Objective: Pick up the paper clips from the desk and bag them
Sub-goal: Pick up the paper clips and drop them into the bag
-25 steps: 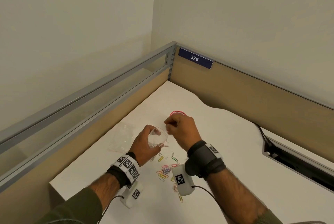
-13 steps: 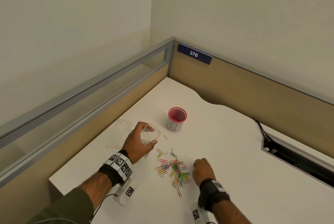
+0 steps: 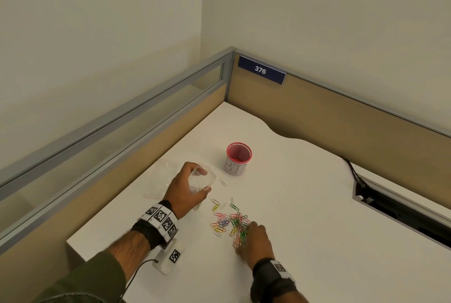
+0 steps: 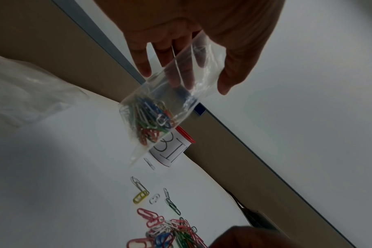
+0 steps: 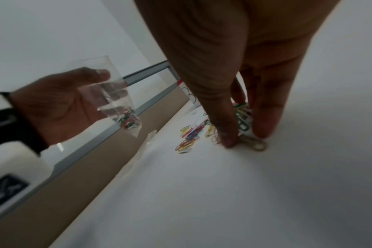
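The head view is evenly lit, bright and sharp, with straight edges bending toward its borders. Both wrist views are dimmer and darken at the corners. The right wrist view is smeared with blur; the clear bag (image 4: 170, 94) catches small white glints.

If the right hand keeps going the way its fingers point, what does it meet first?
The right hand points down; its fingertips are already at the desk among the paper clips, so clips first, it seems.

paper clips (image 3: 230, 224): pink, green, blue, yellow, white | bag (image 3: 201, 179): clear | cup (image 3: 238, 159): pink rim, white label | desk (image 3: 292, 205): white
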Demonstrator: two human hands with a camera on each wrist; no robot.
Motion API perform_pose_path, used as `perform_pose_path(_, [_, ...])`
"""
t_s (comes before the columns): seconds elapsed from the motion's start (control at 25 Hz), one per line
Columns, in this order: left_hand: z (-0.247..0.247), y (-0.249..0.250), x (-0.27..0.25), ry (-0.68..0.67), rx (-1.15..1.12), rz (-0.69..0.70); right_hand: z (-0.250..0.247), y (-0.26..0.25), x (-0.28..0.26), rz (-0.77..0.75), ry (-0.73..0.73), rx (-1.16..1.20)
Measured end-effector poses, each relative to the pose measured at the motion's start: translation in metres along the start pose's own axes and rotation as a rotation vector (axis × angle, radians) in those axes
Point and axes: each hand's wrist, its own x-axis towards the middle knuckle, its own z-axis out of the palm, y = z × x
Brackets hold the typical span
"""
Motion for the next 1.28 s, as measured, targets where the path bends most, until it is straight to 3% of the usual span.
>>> perform_pose_path(0.2, [0.000,-0.001,0.000,-0.008,-0.006,0.002,-0.023,-0.013,0.027,-0.116,0.114,-0.014])
perform_pose_path(0.4, [-0.002,-0.004,0.001,-0.004,-0.008,0.000,-0.034,-0.013,0.037,-0.279,-0.062,-0.262])
perform_pose_path(0.56, [-0.002,-0.003,0.000,0.007,-0.014,-0.001,-0.020,-0.018,0.042,-0.388,0.017,-0.382])
perform_pose_path(0.8, [-0.002,-0.002,0.002,-0.001,-0.015,0.000,-0.021,-0.023,0.049,-0.375,0.091,-0.404])
perform_pose_path(1.0, [0.000,-0.001,0.002,0.001,-0.025,-0.007,-0.047,-0.023,0.045,-0.280,0.134,-0.098])
perform_pose_path(1.28, [0.006,0.004,0.004,-0.023,0.004,-0.005,-0.121,-0.067,0.003,-0.400,0.235,0.520])
